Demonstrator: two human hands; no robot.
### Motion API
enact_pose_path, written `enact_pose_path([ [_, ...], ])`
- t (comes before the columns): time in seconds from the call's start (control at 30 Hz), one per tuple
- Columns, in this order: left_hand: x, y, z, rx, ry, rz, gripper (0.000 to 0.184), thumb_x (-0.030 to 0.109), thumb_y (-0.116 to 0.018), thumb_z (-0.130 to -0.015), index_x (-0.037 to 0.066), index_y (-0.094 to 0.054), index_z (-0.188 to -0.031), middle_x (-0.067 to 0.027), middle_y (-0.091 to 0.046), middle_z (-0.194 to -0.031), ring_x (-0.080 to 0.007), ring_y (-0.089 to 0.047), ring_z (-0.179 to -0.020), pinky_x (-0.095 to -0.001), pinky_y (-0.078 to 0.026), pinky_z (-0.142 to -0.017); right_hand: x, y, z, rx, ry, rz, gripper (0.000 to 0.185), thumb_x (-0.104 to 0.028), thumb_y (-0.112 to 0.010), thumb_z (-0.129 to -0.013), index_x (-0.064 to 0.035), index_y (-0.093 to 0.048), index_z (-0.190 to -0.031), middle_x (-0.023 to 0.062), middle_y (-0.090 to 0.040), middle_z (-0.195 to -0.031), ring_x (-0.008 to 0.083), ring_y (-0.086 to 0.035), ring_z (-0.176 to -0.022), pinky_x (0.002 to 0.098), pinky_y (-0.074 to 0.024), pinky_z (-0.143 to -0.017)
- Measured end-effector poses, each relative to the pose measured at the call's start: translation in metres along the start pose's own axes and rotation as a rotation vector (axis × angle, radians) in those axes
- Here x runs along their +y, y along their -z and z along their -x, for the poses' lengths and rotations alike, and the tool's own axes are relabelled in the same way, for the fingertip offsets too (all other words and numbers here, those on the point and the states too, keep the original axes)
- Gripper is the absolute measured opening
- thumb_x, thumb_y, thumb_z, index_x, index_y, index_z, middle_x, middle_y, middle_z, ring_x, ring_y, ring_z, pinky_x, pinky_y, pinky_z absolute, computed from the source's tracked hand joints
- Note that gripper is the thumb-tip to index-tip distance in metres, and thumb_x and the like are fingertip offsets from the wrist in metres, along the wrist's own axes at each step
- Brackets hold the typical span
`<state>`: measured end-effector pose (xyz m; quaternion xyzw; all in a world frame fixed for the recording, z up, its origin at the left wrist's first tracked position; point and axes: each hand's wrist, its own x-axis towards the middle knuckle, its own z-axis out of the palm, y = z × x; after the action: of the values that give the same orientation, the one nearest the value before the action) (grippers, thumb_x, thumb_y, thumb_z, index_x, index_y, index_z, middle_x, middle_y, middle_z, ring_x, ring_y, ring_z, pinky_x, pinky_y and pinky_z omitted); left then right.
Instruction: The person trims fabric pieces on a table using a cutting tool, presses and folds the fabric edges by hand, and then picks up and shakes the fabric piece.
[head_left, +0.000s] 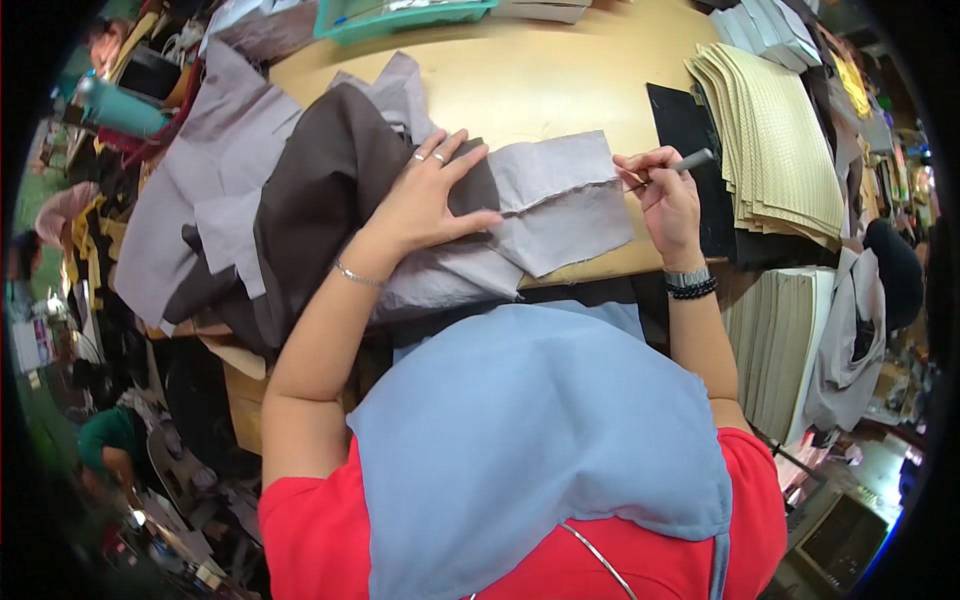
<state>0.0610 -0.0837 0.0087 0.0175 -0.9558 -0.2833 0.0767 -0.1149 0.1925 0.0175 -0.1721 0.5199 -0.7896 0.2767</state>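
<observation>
Grey fabric with a seam or fold across its middle lies flat near the table's front edge. Dark brown cloth is bunched beside it on the left. My left hand rests on the dark cloth with its fingers spread and the thumb near the grey piece. At the right end of the grey piece, my right hand has its fingers closed round a grey pen-like tool. More pale grey fabric is heaped at the left.
A stack of yellowish textured sheets sits on the right, beside a black sheet. A green tray is at the table's far side. Thick stacked boards stand at the lower right. A person in green is at the lower left.
</observation>
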Motion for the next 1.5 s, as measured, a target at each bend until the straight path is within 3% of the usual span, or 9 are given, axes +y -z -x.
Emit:
enact_pose_path([
  [0.17,0.019,0.005,-0.018,0.022,0.147,-0.017,0.061,0.047,-0.078,-0.077,0.011,-0.062,-0.124,-0.0134,-0.065,-0.108,-0.0307,-0.062,-0.102,-0.0465,-0.043,-0.095,0.009,-0.01,0.014,-0.095,0.059,0.827,0.012,-0.008,-0.053,-0.093,-0.0028,-0.064,-0.097,0.0024,-0.062,-0.081,0.0114,-0.058,-0.074,0.0286,-0.0492,-0.069],
  [0.27,0.02,0.003,-0.028,-0.042,0.209,-0.014,0.037,0.037,-0.078,-0.08,0.01,-0.066,-0.102,-0.0055,-0.066,-0.082,-0.025,-0.064,-0.078,-0.0402,-0.044,-0.081,0.012,-0.033,0.024,-0.285,0.242,1.202,0.022,-0.026,-0.075,-0.083,-0.0094,-0.067,-0.096,0.0064,-0.064,-0.074,0.0208,-0.063,-0.066,0.0348,-0.0489,-0.061],
  [0.37,0.007,-0.001,-0.04,-0.025,0.158,-0.029,0.031,0.032,-0.077,-0.082,0.01,-0.068,-0.101,-0.0051,-0.064,-0.079,-0.0239,-0.062,-0.074,-0.0364,-0.044,-0.078,0.011,-0.032,0.013,-0.251,0.256,1.297,0.029,-0.032,-0.078,-0.079,-0.011,-0.068,-0.095,0.0109,-0.067,-0.077,0.029,-0.065,-0.071,0.0379,-0.05,-0.063],
  [0.47,0.006,0.002,-0.047,0.183,0.232,0.34,0.027,0.027,-0.076,-0.083,0.009,-0.069,-0.102,-0.0072,-0.067,-0.087,-0.026,-0.064,-0.083,-0.0424,-0.043,-0.086,0.014,-0.016,-0.021,-0.158,0.266,1.3,0.025,-0.03,-0.076,-0.082,-0.0104,-0.068,-0.095,0.0128,-0.067,-0.077,0.0304,-0.065,-0.071,0.0391,-0.0498,-0.064],
  [0.7,0.006,0.02,-0.018,0.065,-0.18,-0.278,0.021,0.026,-0.074,-0.083,0.013,-0.071,-0.099,-0.0035,-0.064,-0.086,-0.0231,-0.062,-0.084,-0.0438,-0.04,-0.091,0.01,-0.003,-0.062,-0.111,0.321,1.362,0.026,-0.029,-0.076,-0.082,-0.008,-0.067,-0.095,0.0138,-0.066,-0.076,0.0323,-0.065,-0.074,0.0407,-0.0503,-0.066],
  [0.87,0.016,0.014,-0.018,0.129,-0.297,-0.292,0.023,0.021,-0.069,-0.088,0.016,-0.066,-0.111,-0.0035,-0.062,-0.126,-0.0251,-0.057,-0.12,-0.0549,-0.03,-0.109,0.01,-0.043,-0.031,-0.286,0.454,1.198,0.023,-0.023,-0.077,-0.081,-0.0061,-0.068,-0.092,0.0127,-0.064,-0.078,0.0296,-0.063,-0.069,0.0363,-0.0498,-0.062],
  [0.97,0.022,0.002,-0.035,0.093,-0.281,-0.181,0.026,0.022,-0.065,-0.091,0.018,-0.063,-0.117,-0.0046,-0.064,-0.121,-0.0242,-0.058,-0.119,-0.0598,-0.03,-0.109,0.026,-0.054,-0.01,-0.416,0.431,1.213,0.02,-0.01,-0.073,-0.073,-0.0094,-0.071,-0.093,0.0087,-0.067,-0.092,0.0296,-0.066,-0.078,0.0399,-0.0528,-0.07],
  [1.2,0.02,0.01,-0.058,-0.15,-0.217,-0.185,0.023,0.032,-0.07,-0.088,0.013,-0.069,-0.102,-0.0022,-0.068,-0.095,-0.0224,-0.065,-0.09,-0.051,-0.039,-0.099,0.035,-0.041,-0.005,-0.388,0.475,1.162,0.023,-0.002,-0.067,-0.072,-0.0098,-0.071,-0.093,0.007,-0.065,-0.092,0.029,-0.066,-0.08,0.0396,-0.053,-0.073],
  [1.5,0.025,-0.025,-0.028,0.168,0.077,-0.08,0.026,0.036,-0.078,-0.077,0.013,-0.071,-0.089,-0.0014,-0.065,-0.09,-0.0213,-0.063,-0.087,-0.049,-0.035,-0.101,0.032,-0.046,-0.013,-0.291,0.402,1.141,0.023,-0.001,-0.07,-0.075,-0.0064,-0.069,-0.097,0.0095,-0.065,-0.09,0.0281,-0.066,-0.078,0.0364,-0.0532,-0.069],
])
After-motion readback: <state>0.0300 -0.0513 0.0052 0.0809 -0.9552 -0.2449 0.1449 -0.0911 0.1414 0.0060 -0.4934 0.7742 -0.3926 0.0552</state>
